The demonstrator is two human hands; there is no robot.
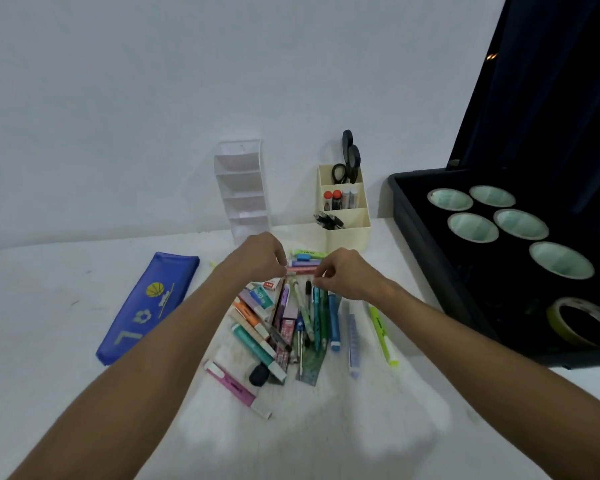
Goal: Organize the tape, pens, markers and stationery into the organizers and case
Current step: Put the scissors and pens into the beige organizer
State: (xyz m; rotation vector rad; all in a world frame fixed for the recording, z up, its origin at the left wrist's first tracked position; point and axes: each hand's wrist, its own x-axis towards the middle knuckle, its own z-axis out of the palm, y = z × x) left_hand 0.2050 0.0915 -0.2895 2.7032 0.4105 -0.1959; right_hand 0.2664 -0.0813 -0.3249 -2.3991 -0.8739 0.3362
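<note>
A pile of pens, markers and erasers (291, 323) lies on the white table in front of me. My left hand (264, 254) pinches one end of a pink marker (302, 270) at the pile's far side. My right hand (343, 271) pinches the other end of it. A white tiered organizer (243, 188) and a cream organizer (347, 216) holding scissors and glue sticks stand by the wall. An open dark case (430, 265) at the right holds several tape rolls (471, 226). A blue pencil case (149, 306) lies at the left.
A yellow tape roll (582, 323) sits in the case's near corner. A pink highlighter (236, 389) and a black eraser (258, 374) lie nearest me. A yellow-green highlighter (381, 334) lies apart at the right. The case's raised lid (541, 81) stands at the far right.
</note>
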